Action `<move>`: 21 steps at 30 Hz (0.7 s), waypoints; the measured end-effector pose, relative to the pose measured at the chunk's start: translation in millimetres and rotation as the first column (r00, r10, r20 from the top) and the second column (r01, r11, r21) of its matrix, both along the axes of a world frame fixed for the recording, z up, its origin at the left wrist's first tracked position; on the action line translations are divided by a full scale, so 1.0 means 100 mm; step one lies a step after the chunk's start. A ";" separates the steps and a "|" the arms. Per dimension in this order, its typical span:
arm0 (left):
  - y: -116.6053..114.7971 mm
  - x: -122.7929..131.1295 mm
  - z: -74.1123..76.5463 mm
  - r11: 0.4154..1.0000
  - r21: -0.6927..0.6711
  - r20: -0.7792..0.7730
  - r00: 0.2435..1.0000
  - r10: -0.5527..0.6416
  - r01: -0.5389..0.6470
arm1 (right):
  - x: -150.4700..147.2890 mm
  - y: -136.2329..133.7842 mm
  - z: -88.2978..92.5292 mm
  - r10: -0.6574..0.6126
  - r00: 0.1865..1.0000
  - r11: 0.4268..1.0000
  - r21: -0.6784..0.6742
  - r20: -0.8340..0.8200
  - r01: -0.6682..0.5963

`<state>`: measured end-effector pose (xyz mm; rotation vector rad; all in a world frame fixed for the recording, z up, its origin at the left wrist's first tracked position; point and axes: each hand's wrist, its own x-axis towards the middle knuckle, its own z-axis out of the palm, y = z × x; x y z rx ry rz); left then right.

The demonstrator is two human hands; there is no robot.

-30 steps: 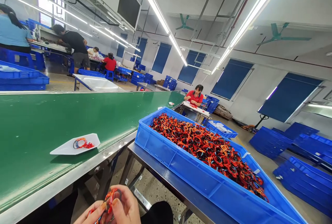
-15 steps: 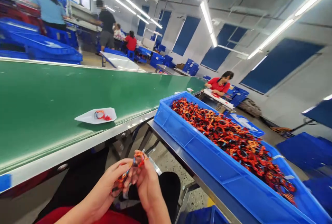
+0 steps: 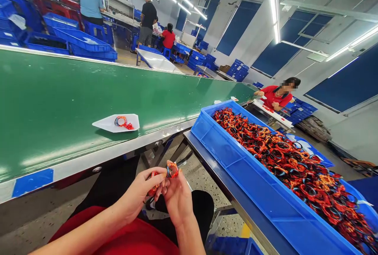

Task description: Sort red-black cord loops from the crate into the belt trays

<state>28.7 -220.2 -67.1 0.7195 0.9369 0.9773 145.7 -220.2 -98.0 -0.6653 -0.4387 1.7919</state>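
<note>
Two hands lift an orange cord loop above the lap

Compared with a moment ago, the orange cord loop [image 3: 172,170] sits higher, above the knees and just clear of the blue plastic crate [image 3: 224,160] heaped with similar loops. The left hand [image 3: 137,192] reaches in from the lower left, and the right hand [image 3: 177,202] rises from below, wrist bent. Their fingers [image 3: 156,174] curl close together, pinching the loop near its lower edge; an orange strand trails beneath. A white paper tray [image 3: 131,118] lies on the green conveyor belt [image 3: 73,89].
</note>
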 end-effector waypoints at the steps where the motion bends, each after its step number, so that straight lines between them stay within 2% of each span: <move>1: 0.00 0.00 -0.01 1.000 -0.012 0.003 1.000 0.004 -0.004 | 0.00 0.00 -0.01 0.001 1.000 1.000 -0.015 0.000 -0.001; 6: 0.01 0.00 -0.09 0.999 -0.052 0.029 1.000 -0.002 0.004 | -0.03 0.01 -0.04 -0.013 0.999 0.998 -0.053 0.043 0.015; 9: 0.03 0.01 -0.15 0.999 -0.047 0.078 0.997 -0.020 0.023 | -0.03 -0.01 -0.03 -0.037 0.988 0.999 0.003 0.151 0.037; 11: 0.04 0.02 -0.19 0.998 -0.049 0.114 0.993 -0.024 0.029 | -0.04 -0.03 0.00 -0.135 0.944 0.989 0.092 0.302 0.112; 14: 0.05 0.03 -0.25 0.995 -0.104 0.160 0.987 0.016 0.001 | -0.04 -0.08 0.08 -0.275 0.813 0.957 0.232 0.513 0.176; 17: 0.04 0.04 -0.27 0.983 -0.175 0.194 0.977 0.083 -0.049 | -0.06 -0.12 0.15 -0.296 0.736 0.946 0.293 0.608 0.138; 21: 0.02 0.04 -0.28 0.973 -0.227 0.228 0.969 0.096 -0.043 | -0.08 -0.15 0.18 -0.304 0.696 0.945 0.301 0.650 0.131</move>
